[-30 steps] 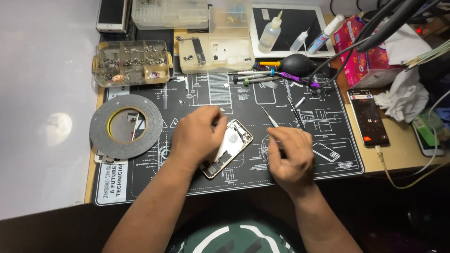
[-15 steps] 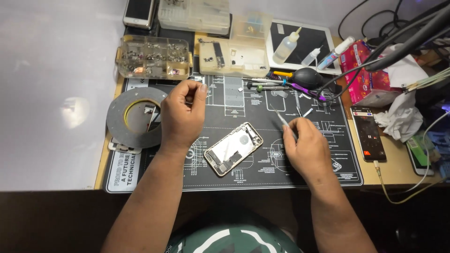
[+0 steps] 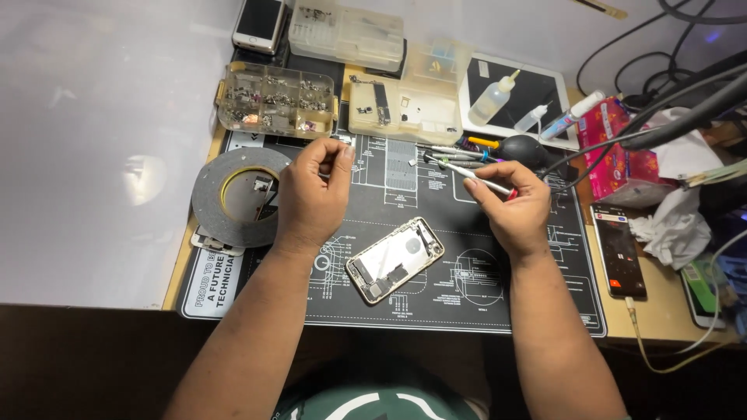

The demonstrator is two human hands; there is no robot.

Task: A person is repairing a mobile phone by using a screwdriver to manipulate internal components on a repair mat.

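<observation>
At the middle of the desk, over a black rubbery work mat (image 3: 482,299) printed with white diagrams, a person's two hands work apart from each other. The left hand (image 3: 311,194) is curled with fingertips pinched together near the mat's far left corner; whatever it pinches is too small to make out. The right hand (image 3: 510,206) is closed round a slim metal screwdriver (image 3: 467,171), its shaft slanting up to the left. Between and just nearer than the hands lies an opened phone body (image 3: 394,259), a rounded rectangle with a pale metallic frame, tilted on the mat and touched by neither hand.

Beside the left hand, at the mat's left edge, sits a flat roll of dark tape (image 3: 233,196) with a yellow inner ring. Beyond it stands a clear plastic parts box (image 3: 274,101), divided into small compartments of tiny pieces. Past the right hand, a row of thin tools (image 3: 455,152) and a black rubber blower bulb (image 3: 520,149) lie at the mat's far edge. Towards the desk's right edge rest a dark phone (image 3: 618,249) with a cable, crumpled white tissue (image 3: 673,229) and a pink packet (image 3: 618,148).
</observation>
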